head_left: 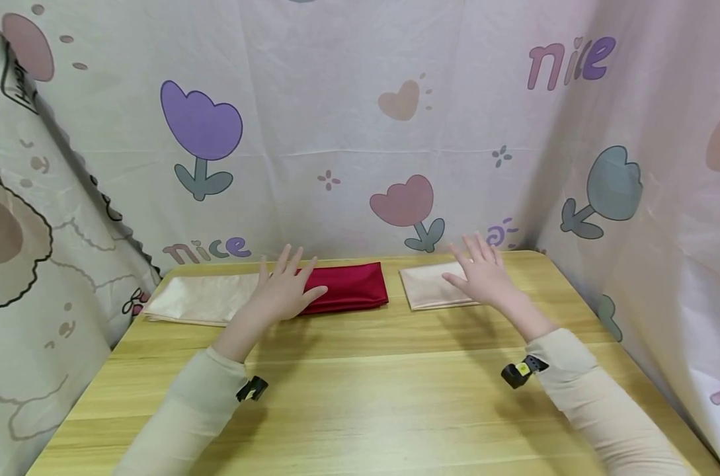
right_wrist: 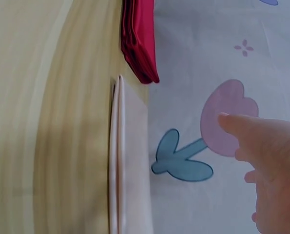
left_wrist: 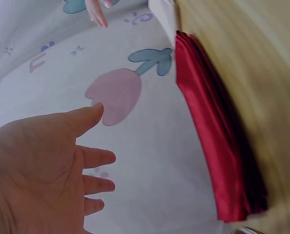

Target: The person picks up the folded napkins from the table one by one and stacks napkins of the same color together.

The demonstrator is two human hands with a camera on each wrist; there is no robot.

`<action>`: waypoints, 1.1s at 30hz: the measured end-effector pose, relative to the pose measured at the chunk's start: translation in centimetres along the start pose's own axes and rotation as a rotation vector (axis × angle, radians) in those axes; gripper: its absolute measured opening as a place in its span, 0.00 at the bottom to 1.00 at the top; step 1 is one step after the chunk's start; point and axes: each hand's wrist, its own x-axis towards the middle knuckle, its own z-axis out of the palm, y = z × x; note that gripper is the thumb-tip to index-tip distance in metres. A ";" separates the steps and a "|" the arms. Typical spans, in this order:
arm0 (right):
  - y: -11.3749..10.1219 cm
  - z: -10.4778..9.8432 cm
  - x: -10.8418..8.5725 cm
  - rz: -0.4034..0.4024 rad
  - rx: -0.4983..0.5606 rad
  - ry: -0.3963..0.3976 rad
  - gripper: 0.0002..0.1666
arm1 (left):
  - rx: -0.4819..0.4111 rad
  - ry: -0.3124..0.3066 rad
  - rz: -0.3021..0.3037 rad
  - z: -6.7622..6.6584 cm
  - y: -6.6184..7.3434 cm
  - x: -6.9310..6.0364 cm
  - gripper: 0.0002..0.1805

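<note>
Three folded satiny cloths lie in a row along the back of the table. A cream cloth is at the left, a red cloth in the middle, a pale pink cloth at the right. Over the gap between cream and red, my left hand is held up with its fingers spread, hiding part of both. My right hand hovers with spread fingers above the pale pink cloth and covers its right end. Both hands hold nothing and appear raised off the cloths.
The wooden table stretches toward me in front of the cloths. A printed curtain with flowers and words hangs right behind the table and along both sides. Small black wrist cameras are strapped over both sleeves.
</note>
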 end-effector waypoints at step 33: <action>7.6 -2.3 -0.3 0.130 0.512 -0.037 0.46 | -0.684 0.030 0.141 1.1 8.5 7.4 0.39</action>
